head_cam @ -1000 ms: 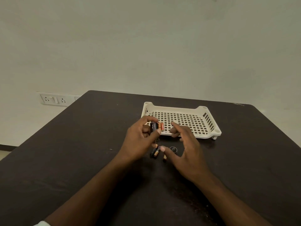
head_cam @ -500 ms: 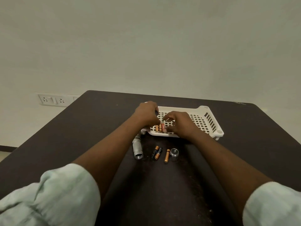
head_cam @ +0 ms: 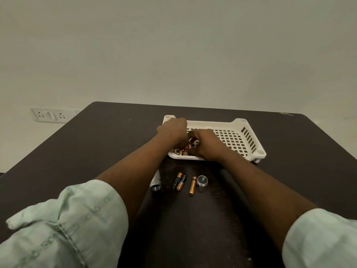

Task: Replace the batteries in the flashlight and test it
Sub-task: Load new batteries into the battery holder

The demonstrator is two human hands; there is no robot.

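Together, both hands meet over the near-left corner of the white perforated tray point(head_cam: 239, 140), fingers curled down around a small cluster of copper-topped batteries point(head_cam: 188, 147) that shows between them; which fingers actually pinch which battery cannot be told, since the knuckles hide the tips. The left hand point(head_cam: 173, 129) sits a little farther and to the left, the right hand point(head_cam: 207, 145) just beside it, the two touching or nearly so. Nearer on the dark table point(head_cam: 96, 144) lie the flashlight's parts: the silver flashlight body point(head_cam: 156, 182) (half hidden under the left forearm), a pair of batteries point(head_cam: 179, 182) side by side, a single battery point(head_cam: 192, 185) to their right, and the round silver end cap point(head_cam: 202, 180) just beside that. Pale green rolled sleeves point(head_cam: 77, 225) fill the near corners. A wall socket point(head_cam: 49, 114) sits at far left.
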